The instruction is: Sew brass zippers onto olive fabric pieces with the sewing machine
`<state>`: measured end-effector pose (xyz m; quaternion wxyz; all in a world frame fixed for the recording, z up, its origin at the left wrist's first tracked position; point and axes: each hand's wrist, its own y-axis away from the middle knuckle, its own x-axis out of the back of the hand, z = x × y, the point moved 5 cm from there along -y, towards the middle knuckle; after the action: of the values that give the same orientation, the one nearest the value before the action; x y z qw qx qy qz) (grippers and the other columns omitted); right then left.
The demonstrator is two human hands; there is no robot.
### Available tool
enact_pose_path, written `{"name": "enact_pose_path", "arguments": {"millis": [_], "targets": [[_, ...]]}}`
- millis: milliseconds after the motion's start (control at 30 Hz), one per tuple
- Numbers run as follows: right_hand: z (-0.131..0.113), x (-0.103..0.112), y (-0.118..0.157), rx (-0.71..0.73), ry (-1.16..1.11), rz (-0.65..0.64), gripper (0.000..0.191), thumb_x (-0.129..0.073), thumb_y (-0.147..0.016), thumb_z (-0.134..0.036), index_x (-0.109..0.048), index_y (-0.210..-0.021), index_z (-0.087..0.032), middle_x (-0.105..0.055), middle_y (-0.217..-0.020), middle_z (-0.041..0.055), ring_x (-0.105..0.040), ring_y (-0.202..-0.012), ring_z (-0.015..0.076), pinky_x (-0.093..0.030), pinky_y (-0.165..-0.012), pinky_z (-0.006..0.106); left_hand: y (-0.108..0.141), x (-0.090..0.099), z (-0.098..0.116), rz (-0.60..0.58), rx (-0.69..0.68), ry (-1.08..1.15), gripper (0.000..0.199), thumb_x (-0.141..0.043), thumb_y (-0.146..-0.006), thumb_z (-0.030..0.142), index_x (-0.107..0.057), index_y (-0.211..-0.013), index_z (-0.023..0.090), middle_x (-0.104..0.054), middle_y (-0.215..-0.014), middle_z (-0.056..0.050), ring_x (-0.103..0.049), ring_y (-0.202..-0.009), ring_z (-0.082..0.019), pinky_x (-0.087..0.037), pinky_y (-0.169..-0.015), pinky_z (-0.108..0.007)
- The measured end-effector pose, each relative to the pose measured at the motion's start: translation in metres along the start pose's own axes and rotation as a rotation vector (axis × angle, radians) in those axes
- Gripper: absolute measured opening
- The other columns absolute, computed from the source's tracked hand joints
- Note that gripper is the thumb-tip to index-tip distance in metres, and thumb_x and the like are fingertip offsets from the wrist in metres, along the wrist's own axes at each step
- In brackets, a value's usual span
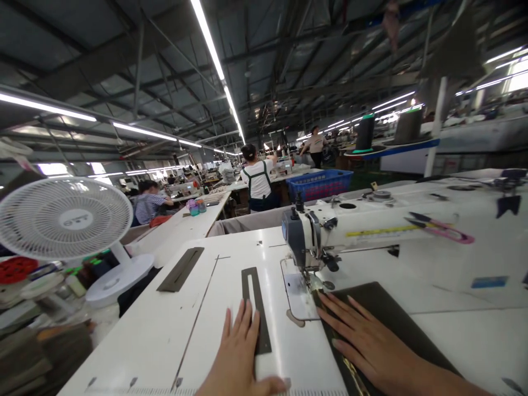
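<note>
My left hand [239, 352] is open and flat on the white sewing table, fingertips at the edge of a dark strip with a long slot [260, 324]. My right hand [363, 338] lies flat, fingers stretched, on a dark olive fabric panel [388, 308]. That panel reaches up to the presser foot of the sewing machine [307, 236]. A gold-coloured metal piece, apparently part of a zipper [353, 374], shows below my right palm. Farther left on the table rests another dark folded piece [181, 269].
A white fan [74, 220] stands at the left beside thread spools and stacked fabric. Pink-handled snips [447, 231] lie on the machine arm. Behind are a blue basket [319, 184], thread cones [365, 133] and people at other tables. A ruler scale runs along the near edge.
</note>
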<state>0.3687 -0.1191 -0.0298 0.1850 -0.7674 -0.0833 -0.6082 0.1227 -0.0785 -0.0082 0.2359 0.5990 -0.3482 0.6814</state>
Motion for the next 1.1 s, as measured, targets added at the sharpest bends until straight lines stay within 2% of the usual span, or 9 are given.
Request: {"name": "enact_pose_path", "arguments": {"millis": [100, 200, 300, 400, 567, 767, 833, 933, 1100], "targets": [[0.0, 0.003, 0.002, 0.007, -0.047, 0.014, 0.051, -0.034, -0.096, -0.047, -0.033, -0.143, -0.027, -0.027, -0.148, 0.0053, -0.026, -0.136, 0.0279, -0.023, -0.107, 0.059, 0.035, -0.017, 0.002, 0.093, -0.191, -0.242, 0.077, -0.057, -0.089, 0.045, -0.018, -0.148, 0.014, -0.035, -0.144, -0.02, -0.039, -0.131, -0.037, -0.042, -0.1, -0.052], [0.006, 0.006, 0.005, -0.01, -0.092, 0.139, 0.052, -0.032, -0.097, -0.04, -0.033, -0.143, -0.017, -0.032, -0.146, 0.0094, -0.032, -0.133, 0.0245, -0.032, -0.107, 0.05, 0.054, -0.027, 0.02, 0.178, -0.295, -0.326, 0.055, -0.052, -0.093, 0.024, -0.032, -0.144, 0.018, -0.046, -0.139, -0.014, -0.052, -0.121, -0.027, -0.05, -0.092, -0.035], [0.012, 0.006, 0.009, 0.029, -0.044, 0.255, 0.046, -0.032, -0.097, -0.031, -0.045, -0.137, -0.013, -0.039, -0.142, 0.0108, -0.039, -0.13, 0.0227, -0.04, -0.104, 0.043, 0.054, -0.023, 0.029, 0.218, -0.259, -0.192, 0.052, -0.055, -0.09, 0.023, -0.039, -0.139, 0.024, -0.041, -0.143, -0.014, -0.049, -0.122, -0.029, -0.049, -0.092, -0.04], [0.012, 0.005, 0.009, 0.113, 0.06, 0.288, 0.041, -0.038, -0.094, -0.027, -0.054, -0.13, -0.014, -0.049, -0.136, 0.0098, -0.048, -0.123, 0.0223, -0.045, -0.101, 0.042, 0.043, -0.011, 0.027, 0.262, -0.246, 0.01, 0.05, -0.059, -0.086, 0.032, -0.046, -0.134, 0.022, -0.042, -0.141, -0.016, -0.04, -0.129, -0.034, -0.044, -0.098, -0.05], [0.008, 0.006, 0.003, 0.145, 0.197, 0.356, 0.042, -0.039, -0.093, -0.026, -0.053, -0.13, -0.014, -0.051, -0.134, 0.0084, -0.052, -0.12, 0.0209, -0.049, -0.095, 0.041, 0.002, 0.003, 0.009, 0.244, -0.116, 0.164, 0.035, -0.049, -0.091, 0.015, -0.056, -0.124, 0.023, -0.061, -0.112, -0.01, -0.058, -0.102, -0.022, -0.053, -0.085, -0.039], [0.012, -0.008, 0.002, 0.143, 0.288, 0.385, 0.045, -0.036, -0.095, -0.028, -0.044, -0.138, -0.017, -0.045, -0.14, 0.0078, -0.046, -0.126, 0.0204, -0.04, -0.101, 0.045, -0.039, 0.015, -0.008, 0.282, -0.066, 0.314, 0.038, -0.05, -0.086, 0.012, -0.058, -0.122, 0.022, -0.064, -0.115, -0.009, -0.062, -0.105, -0.022, -0.054, -0.091, -0.038], [0.013, -0.011, 0.003, 0.135, 0.281, 0.391, 0.045, -0.035, -0.095, -0.028, -0.043, -0.138, -0.017, -0.044, -0.141, 0.0083, -0.044, -0.127, 0.0203, -0.037, -0.103, 0.045, -0.044, 0.026, 0.005, 0.393, -0.138, 0.349, 0.043, -0.049, -0.088, 0.014, -0.049, -0.131, 0.02, -0.066, -0.111, -0.01, -0.065, -0.099, -0.02, -0.056, -0.086, -0.034], [0.012, -0.01, 0.004, 0.143, 0.275, 0.424, 0.045, -0.034, -0.095, -0.026, -0.042, -0.139, -0.016, -0.046, -0.14, 0.0096, -0.044, -0.128, 0.0208, -0.037, -0.103, 0.046, -0.047, 0.036, 0.048, 0.545, -0.328, 0.25, 0.045, -0.042, -0.092, 0.013, -0.039, -0.137, 0.011, -0.056, -0.127, -0.018, -0.056, -0.116, -0.024, -0.053, -0.093, -0.036], [0.008, -0.005, 0.004, 0.17, 0.254, 0.43, 0.049, -0.034, -0.092, -0.019, -0.039, -0.141, -0.016, -0.054, -0.133, 0.0128, -0.047, -0.125, 0.0212, -0.038, -0.101, 0.045, -0.071, 0.008, 0.096, 0.265, -0.305, 0.103, 0.029, -0.043, -0.09, 0.007, -0.055, -0.116, 0.009, -0.063, -0.116, -0.015, -0.062, -0.103, -0.024, -0.056, -0.088, -0.037]]}}
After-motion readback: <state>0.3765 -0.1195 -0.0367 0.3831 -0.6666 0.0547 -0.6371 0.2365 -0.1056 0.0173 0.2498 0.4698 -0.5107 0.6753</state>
